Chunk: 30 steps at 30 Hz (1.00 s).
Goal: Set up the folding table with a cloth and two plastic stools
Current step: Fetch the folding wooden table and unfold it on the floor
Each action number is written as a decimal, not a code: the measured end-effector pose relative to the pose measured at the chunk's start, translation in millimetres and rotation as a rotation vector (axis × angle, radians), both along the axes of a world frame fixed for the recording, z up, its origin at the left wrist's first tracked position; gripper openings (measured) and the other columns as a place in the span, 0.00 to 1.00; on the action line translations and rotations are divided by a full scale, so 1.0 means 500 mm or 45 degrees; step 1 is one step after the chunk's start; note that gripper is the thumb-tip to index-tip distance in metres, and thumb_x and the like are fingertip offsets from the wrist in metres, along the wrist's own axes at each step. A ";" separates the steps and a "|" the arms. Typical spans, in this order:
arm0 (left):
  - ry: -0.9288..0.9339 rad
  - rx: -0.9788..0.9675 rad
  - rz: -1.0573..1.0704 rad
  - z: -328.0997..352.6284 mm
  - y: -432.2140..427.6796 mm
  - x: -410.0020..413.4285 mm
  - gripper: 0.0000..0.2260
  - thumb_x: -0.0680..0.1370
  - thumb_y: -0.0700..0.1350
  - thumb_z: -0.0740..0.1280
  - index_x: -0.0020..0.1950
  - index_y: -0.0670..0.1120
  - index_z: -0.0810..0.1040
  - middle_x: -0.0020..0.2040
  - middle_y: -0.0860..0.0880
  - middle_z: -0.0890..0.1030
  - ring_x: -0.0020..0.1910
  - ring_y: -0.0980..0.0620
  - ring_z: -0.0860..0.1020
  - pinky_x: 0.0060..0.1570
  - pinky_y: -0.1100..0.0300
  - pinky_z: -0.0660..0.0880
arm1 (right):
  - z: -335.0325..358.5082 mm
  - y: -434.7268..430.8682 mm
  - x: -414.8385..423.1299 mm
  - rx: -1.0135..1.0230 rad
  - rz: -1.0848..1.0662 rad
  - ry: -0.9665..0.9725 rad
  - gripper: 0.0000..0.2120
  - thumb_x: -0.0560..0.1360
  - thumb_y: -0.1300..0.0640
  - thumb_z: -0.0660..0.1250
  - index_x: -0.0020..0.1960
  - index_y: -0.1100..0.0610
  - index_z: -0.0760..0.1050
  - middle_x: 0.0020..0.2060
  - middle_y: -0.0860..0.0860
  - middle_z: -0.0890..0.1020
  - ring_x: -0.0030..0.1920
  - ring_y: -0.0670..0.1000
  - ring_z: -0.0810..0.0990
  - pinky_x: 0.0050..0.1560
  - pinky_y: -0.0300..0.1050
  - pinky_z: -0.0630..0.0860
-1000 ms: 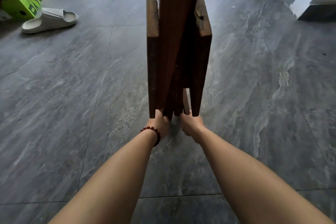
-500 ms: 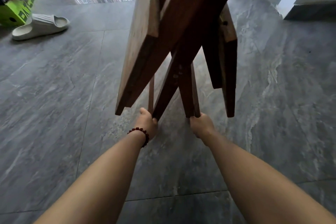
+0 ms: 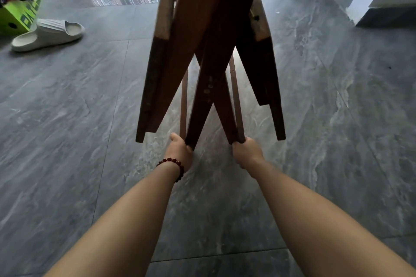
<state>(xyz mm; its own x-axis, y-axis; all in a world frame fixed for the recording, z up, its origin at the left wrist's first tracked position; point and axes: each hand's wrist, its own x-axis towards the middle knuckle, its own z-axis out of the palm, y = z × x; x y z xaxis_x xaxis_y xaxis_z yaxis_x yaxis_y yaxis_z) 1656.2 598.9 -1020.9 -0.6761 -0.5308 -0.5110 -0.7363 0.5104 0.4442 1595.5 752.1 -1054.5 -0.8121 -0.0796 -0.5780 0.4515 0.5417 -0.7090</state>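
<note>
we hold the folding table (image 3: 202, 29) by its crossed legs, left hand (image 3: 181, 153) gripping one leg end, right hand (image 3: 247, 153) the other; slipper (image 3: 48, 35) at ten o'clock.

Arms outstretched, left hand (image 3: 181, 153) and right hand (image 3: 248, 153) curled tight.

Tally, qty: 1 folding table (image 3: 209, 29); my left hand (image 3: 180, 153) + right hand (image 3: 247, 153); 1 bead bracelet (image 3: 173, 164); 3 slides (image 3: 48, 33); 1 green box (image 3: 20, 16).
</note>
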 end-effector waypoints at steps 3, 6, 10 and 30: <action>0.041 0.071 0.006 -0.009 -0.013 -0.019 0.12 0.81 0.39 0.55 0.62 0.37 0.60 0.49 0.40 0.73 0.42 0.47 0.74 0.38 0.59 0.70 | -0.002 -0.009 -0.021 0.005 -0.005 0.008 0.16 0.78 0.53 0.59 0.61 0.59 0.74 0.48 0.56 0.80 0.43 0.53 0.75 0.34 0.42 0.71; 0.064 0.164 0.077 -0.024 -0.027 -0.043 0.03 0.81 0.39 0.53 0.53 0.41 0.59 0.39 0.49 0.67 0.38 0.51 0.70 0.43 0.56 0.74 | -0.001 -0.019 -0.039 0.006 -0.002 0.017 0.15 0.78 0.54 0.59 0.61 0.59 0.74 0.48 0.56 0.80 0.38 0.50 0.73 0.32 0.40 0.69; 0.104 0.175 0.194 -0.027 -0.027 -0.068 0.05 0.82 0.41 0.52 0.56 0.41 0.62 0.42 0.48 0.70 0.37 0.51 0.71 0.43 0.53 0.72 | 0.000 -0.030 -0.060 -0.004 -0.029 0.027 0.16 0.78 0.54 0.59 0.61 0.59 0.74 0.48 0.56 0.79 0.40 0.51 0.74 0.31 0.40 0.68; 0.173 0.323 0.426 -0.049 -0.046 -0.070 0.12 0.76 0.42 0.64 0.58 0.44 0.66 0.49 0.44 0.74 0.43 0.47 0.75 0.38 0.53 0.76 | 0.035 -0.036 -0.047 0.045 -0.144 0.000 0.16 0.74 0.58 0.66 0.61 0.57 0.76 0.51 0.54 0.80 0.56 0.56 0.78 0.55 0.47 0.75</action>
<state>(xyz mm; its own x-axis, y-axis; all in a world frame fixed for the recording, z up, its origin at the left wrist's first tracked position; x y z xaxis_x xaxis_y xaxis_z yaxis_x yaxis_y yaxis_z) 1620.9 576.1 -1045.5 -0.5584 -0.6012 -0.5717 -0.7687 0.1158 0.6291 1572.1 734.0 -1037.2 -0.8148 0.0330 -0.5787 0.5111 0.5120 -0.6904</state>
